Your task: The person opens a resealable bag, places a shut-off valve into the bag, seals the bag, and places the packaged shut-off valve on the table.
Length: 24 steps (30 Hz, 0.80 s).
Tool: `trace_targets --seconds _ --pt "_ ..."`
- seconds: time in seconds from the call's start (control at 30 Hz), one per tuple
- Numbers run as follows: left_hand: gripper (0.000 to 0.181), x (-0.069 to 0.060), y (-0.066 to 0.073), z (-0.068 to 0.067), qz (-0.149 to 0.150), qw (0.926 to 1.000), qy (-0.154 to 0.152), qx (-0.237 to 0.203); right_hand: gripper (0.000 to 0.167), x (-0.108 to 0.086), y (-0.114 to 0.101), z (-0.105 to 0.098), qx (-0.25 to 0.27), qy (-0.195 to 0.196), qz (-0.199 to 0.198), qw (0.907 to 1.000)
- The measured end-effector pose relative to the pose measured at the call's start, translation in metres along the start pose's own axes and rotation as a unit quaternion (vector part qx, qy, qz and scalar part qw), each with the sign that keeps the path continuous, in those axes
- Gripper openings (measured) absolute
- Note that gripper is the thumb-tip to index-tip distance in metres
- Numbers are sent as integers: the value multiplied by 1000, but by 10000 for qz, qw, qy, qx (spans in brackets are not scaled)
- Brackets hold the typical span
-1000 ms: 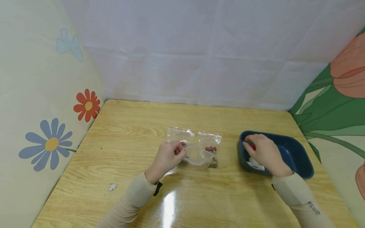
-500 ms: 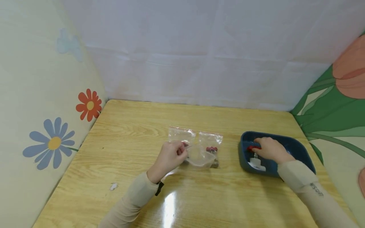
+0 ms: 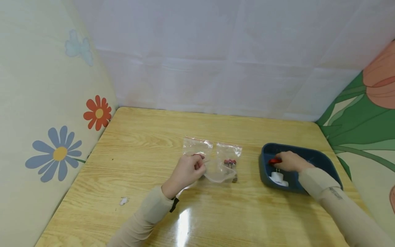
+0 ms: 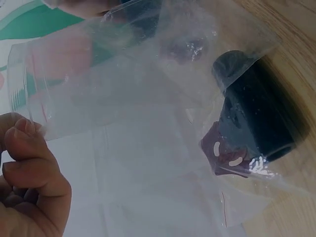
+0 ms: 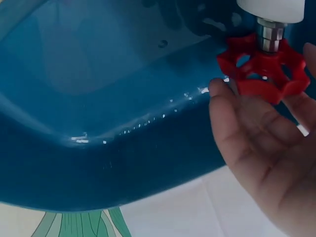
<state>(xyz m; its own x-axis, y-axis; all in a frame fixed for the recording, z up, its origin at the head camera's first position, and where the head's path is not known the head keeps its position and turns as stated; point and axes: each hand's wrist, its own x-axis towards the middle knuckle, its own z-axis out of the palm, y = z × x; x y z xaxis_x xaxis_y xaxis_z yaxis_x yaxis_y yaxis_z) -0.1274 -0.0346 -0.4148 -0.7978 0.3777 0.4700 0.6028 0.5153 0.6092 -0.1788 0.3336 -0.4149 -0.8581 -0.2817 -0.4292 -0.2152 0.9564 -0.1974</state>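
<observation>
My left hand (image 3: 188, 171) pinches the rim of a clear zip bag (image 3: 220, 173) between thumb and forefinger; the bag (image 4: 89, 98) hangs thin and see-through in the left wrist view. Inside the blue bin, my right hand (image 3: 290, 161) has its fingers around the red handwheel (image 5: 259, 91) of a valve. This valve has a metal stem (image 5: 270, 37) and a white body (image 3: 277, 177). Two more clear zip bags lie behind my left hand, the left bag (image 3: 197, 144) partly covered by it. Red-handled parts (image 3: 229, 162) show in the right one.
The blue bin (image 3: 327, 164) stands at the right of the wooden table (image 3: 148, 133). A dark cylinder (image 4: 261, 113) and a dark red wheel (image 4: 227, 153) show through plastic in the left wrist view. A white cloth (image 3: 185, 68) hangs behind the table.
My right hand has reached deeper into the bin and closed its fingers on the valve's red wheel; the valve's white body shows more plainly. My left hand still holds the bag, nearly in place.
</observation>
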Motion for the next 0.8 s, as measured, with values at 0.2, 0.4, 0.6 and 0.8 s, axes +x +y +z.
trace_targets --seconds 0.2,0.4,0.6,0.8 --pt "17 1 1 -1 -31 9998 -160 68 19 7 1 6 23 27 -68 10000" --pt "16 3 2 -1 -118 9994 -287 128 9 11 3 10 -235 200 -78 9995" --pt "15 4 1 0 -39 9994 -309 126 7 13 4 11 -264 193 3 9995" --pt "14 4 1 -1 15 9995 -307 67 3 11 1 10 -293 262 -41 9992"
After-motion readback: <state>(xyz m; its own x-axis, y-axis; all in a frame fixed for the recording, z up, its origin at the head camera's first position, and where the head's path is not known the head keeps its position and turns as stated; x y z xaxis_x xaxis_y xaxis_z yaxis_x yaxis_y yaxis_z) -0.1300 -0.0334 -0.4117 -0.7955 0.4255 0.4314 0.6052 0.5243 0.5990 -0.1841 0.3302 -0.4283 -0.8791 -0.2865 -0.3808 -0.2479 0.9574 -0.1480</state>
